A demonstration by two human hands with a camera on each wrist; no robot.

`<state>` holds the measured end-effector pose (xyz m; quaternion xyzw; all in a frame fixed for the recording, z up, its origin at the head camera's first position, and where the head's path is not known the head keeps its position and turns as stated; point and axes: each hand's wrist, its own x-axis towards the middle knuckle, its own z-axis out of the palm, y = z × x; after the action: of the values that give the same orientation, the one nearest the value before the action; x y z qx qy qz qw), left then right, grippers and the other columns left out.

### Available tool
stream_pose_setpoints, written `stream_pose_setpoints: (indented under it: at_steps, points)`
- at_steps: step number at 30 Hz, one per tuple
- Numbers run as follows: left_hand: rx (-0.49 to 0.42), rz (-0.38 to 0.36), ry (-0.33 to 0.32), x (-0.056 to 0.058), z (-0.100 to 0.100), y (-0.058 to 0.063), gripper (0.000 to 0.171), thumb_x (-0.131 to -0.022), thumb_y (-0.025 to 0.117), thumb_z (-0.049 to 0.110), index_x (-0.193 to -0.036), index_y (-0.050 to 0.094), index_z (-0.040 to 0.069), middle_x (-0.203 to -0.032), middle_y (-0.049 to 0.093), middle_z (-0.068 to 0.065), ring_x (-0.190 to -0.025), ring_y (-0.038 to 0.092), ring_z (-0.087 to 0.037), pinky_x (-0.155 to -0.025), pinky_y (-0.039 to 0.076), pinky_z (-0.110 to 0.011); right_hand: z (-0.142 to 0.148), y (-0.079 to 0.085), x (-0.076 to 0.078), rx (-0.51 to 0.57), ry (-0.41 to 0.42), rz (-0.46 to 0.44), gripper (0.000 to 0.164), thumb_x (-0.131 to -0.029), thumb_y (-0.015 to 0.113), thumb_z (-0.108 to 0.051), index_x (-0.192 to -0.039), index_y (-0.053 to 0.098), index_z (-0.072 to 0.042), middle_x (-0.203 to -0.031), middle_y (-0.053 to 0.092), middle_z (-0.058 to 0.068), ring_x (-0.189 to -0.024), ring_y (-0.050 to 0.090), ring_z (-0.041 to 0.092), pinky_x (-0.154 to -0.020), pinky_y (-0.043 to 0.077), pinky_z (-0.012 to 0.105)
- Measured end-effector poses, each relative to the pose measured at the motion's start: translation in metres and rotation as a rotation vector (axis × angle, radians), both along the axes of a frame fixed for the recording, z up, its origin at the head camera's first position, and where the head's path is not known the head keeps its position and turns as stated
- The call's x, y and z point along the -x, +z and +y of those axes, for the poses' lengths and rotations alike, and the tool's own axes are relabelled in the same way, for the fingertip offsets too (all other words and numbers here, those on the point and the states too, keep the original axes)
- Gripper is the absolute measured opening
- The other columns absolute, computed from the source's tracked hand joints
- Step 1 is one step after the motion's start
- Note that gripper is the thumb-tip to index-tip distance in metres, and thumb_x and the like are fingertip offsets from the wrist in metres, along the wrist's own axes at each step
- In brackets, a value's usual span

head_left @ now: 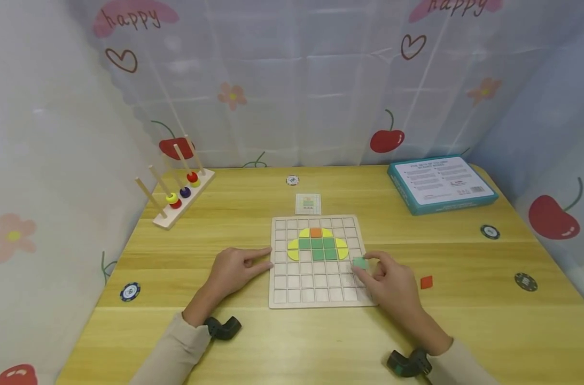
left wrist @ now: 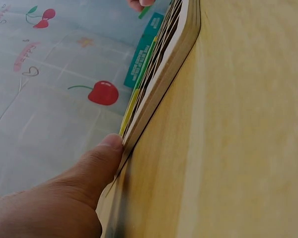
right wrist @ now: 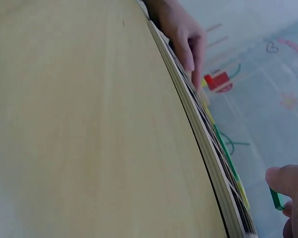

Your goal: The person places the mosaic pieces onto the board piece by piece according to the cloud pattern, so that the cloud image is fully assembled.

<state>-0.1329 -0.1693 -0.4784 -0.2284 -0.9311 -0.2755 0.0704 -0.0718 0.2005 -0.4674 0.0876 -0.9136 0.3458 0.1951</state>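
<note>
A wooden grid board [head_left: 294,295] lies flat on the table, bearing a pattern of green squares [head_left: 317,243], yellow quarter-round pieces [head_left: 341,253] and an orange square [head_left: 316,232]. Thumb and forefinger of my left hand [head_left: 234,271] touch the board's left edge, spread apart and fairly straight; the left wrist view has the thumb [left wrist: 107,153] against that edge. Between thumb and forefinger my right hand [head_left: 395,283] pinches a green square tile [head_left: 360,262], raised above the board's right side. The right wrist view catches this tile [right wrist: 276,198] edge-on.
Behind the board lies a small pattern card [head_left: 308,204]. A red-orange diamond piece [head_left: 426,282] lies right of my right hand. A peg stand with beads [head_left: 188,202] stands back left, a blue box [head_left: 445,184] back right. Poker chips [head_left: 130,291] lie around the table.
</note>
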Motion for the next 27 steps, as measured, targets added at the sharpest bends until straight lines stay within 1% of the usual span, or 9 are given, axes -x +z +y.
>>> stream_pose_setpoints:
  at_steps: [6, 9, 14, 20, 23, 27]
  points:
    - [-0.017, 0.019, -0.014, -0.001, 0.001, 0.001, 0.039, -0.089, 0.078, 0.048, -0.123, 0.077, 0.029, -0.050, 0.033, 0.017, -0.048, 0.023, 0.001, -0.048, 0.024, -0.023, -0.038, 0.002, 0.014, -0.010, 0.085, -0.129, 0.033, -0.083, 0.087, -0.033, -0.103, 0.070, -0.014, -0.059, 0.042, -0.010, -0.050, 0.035, 0.007, -0.047, 0.029, 0.025]
    - [-0.016, 0.013, -0.007, -0.002, 0.000, 0.001, 0.039, -0.089, 0.078, 0.048, -0.123, 0.077, 0.030, -0.050, 0.033, 0.017, -0.048, 0.023, 0.001, -0.049, 0.024, -0.023, -0.055, 0.004, 0.023, -0.023, 0.111, -0.161, 0.033, -0.084, 0.087, -0.036, -0.103, 0.071, -0.015, -0.058, 0.043, -0.010, -0.051, 0.037, 0.009, -0.049, 0.030, 0.026]
    - [-0.014, 0.022, -0.009, -0.002, 0.000, 0.000, 0.038, -0.089, 0.078, 0.048, -0.123, 0.077, 0.029, -0.050, 0.034, 0.018, -0.048, 0.025, 0.001, -0.048, 0.024, -0.023, -0.082, 0.005, 0.036, -0.093, 0.121, -0.174, 0.035, -0.086, 0.082, -0.043, -0.105, 0.072, -0.016, -0.058, 0.047, -0.010, -0.051, 0.042, 0.009, -0.048, 0.034, 0.027]
    - [-0.008, 0.036, -0.011, -0.001, 0.000, -0.002, 0.038, -0.089, 0.077, 0.049, -0.122, 0.077, 0.030, -0.051, 0.034, 0.019, -0.048, 0.025, 0.002, -0.048, 0.025, -0.023, -0.097, 0.002, 0.046, -0.214, 0.087, -0.157, 0.040, -0.087, 0.080, -0.046, -0.108, 0.072, -0.013, -0.052, 0.042, -0.009, -0.048, 0.039, 0.008, -0.045, 0.029, 0.027]
    - [-0.003, 0.031, -0.008, -0.001, 0.000, -0.001, 0.039, -0.089, 0.077, 0.050, -0.123, 0.077, 0.031, -0.051, 0.035, 0.018, -0.048, 0.025, 0.002, -0.048, 0.025, -0.023, -0.099, 0.000, 0.047, -0.225, 0.081, -0.143, 0.039, -0.087, 0.080, -0.045, -0.107, 0.073, -0.013, -0.051, 0.041, -0.009, -0.047, 0.038, 0.008, -0.044, 0.028, 0.026]
    - [-0.001, 0.022, -0.010, -0.001, 0.000, 0.001, 0.039, -0.089, 0.077, 0.050, -0.123, 0.077, 0.030, -0.051, 0.035, 0.017, -0.048, 0.026, 0.001, -0.048, 0.025, -0.024, -0.098, 0.000, 0.046, -0.214, 0.091, -0.135, 0.039, -0.087, 0.080, -0.046, -0.107, 0.073, -0.014, -0.053, 0.044, -0.010, -0.048, 0.040, 0.007, -0.044, 0.031, 0.025]
